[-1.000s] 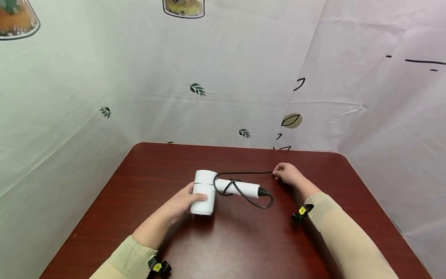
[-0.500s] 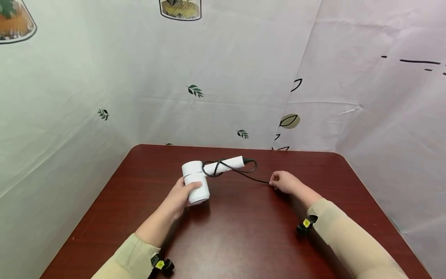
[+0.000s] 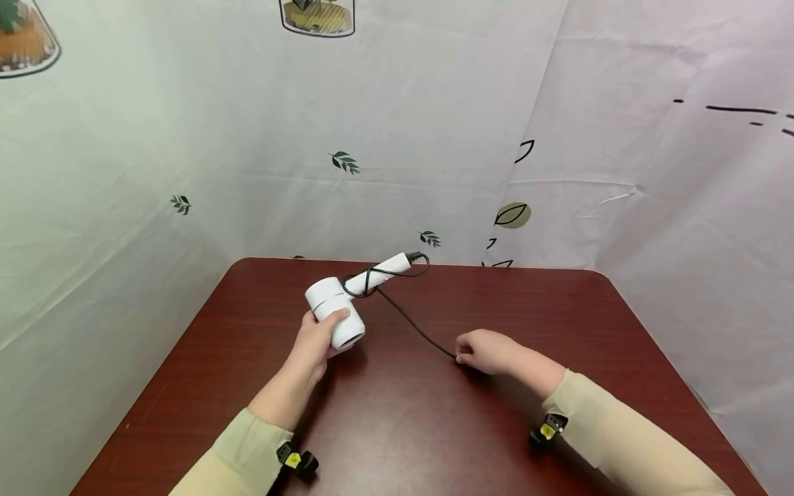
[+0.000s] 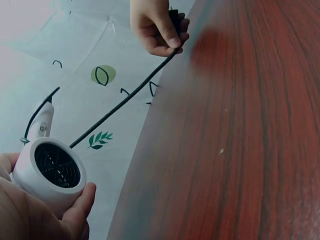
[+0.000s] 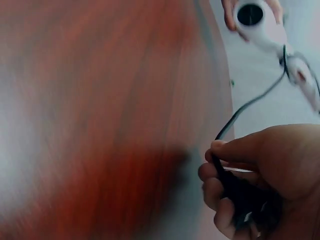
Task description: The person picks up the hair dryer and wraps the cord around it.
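A white hair dryer (image 3: 340,318) is held above the table by my left hand (image 3: 309,346), which grips its barrel with the thumb across the near side. The handle points up and to the far right, with the black cord (image 3: 412,322) looped around it. From the handle the cord runs down to my right hand (image 3: 486,351), which pinches it between thumb and fingers. In the right wrist view a black plug end (image 5: 247,202) lies within the curled fingers, partly hidden. The dryer's round dark grille (image 4: 57,165) faces the left wrist camera.
The dark red wooden table (image 3: 397,427) spreads under both hands. Behind and beside it hangs a pale sheet (image 3: 397,138) printed with leaves. A small black device with a yellow mark (image 3: 298,460) sits at the left cuff, and a similar device (image 3: 548,430) at the right.
My left hand has raised and tilted the hair dryer, its handle swinging up and away. My right hand has come nearer and leftward with the cord, which now slants downward.
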`<action>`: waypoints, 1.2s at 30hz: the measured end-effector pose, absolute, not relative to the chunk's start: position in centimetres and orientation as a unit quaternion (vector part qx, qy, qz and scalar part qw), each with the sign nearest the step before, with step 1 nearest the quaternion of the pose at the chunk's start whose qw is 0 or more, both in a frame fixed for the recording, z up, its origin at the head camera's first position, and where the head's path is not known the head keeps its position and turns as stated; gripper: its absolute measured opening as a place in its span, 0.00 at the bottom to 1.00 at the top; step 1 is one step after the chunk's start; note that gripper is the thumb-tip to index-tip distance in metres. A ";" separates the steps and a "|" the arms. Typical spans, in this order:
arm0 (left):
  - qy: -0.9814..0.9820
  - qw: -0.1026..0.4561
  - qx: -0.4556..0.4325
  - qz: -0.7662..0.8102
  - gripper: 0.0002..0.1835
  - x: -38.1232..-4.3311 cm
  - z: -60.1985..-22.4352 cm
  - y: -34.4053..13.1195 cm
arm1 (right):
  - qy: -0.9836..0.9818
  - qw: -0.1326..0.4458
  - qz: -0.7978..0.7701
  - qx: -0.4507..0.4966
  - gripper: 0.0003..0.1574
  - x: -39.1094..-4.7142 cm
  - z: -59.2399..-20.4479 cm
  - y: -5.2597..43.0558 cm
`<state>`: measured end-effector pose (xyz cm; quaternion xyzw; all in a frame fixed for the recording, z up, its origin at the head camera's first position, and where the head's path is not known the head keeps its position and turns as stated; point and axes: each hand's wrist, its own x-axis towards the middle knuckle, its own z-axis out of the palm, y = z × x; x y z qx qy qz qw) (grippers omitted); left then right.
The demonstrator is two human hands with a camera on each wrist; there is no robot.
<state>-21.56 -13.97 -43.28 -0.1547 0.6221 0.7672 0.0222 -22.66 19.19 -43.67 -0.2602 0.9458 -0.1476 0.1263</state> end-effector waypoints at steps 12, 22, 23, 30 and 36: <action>0.633 -0.001 -0.167 0.756 0.44 -21.7 -44.3 -14.3 | 0.893 0.134 -0.129 -0.410 0.12 -18.0 -41.8 15.8; 0.721 -0.034 -0.140 0.678 0.52 -21.0 -44.0 -14.5 | 0.845 0.049 -0.171 -0.504 0.08 -16.5 -38.4 14.3; 0.722 -0.036 -0.137 0.677 0.53 -20.9 -43.9 -14.6 | 0.840 0.039 -0.181 -0.510 0.06 -16.5 -38.0 14.3; 0.739 -0.050 -0.138 0.658 0.52 -20.6 -43.7 -15.1 | 0.824 -0.036 -0.224 -0.519 0.05 -17.4 -35.2 14.9; 0.759 -0.042 -0.127 0.637 0.53 -20.0 -43.7 -15.6 | 0.831 -0.062 -0.241 -0.498 0.07 -18.1 -33.5 15.2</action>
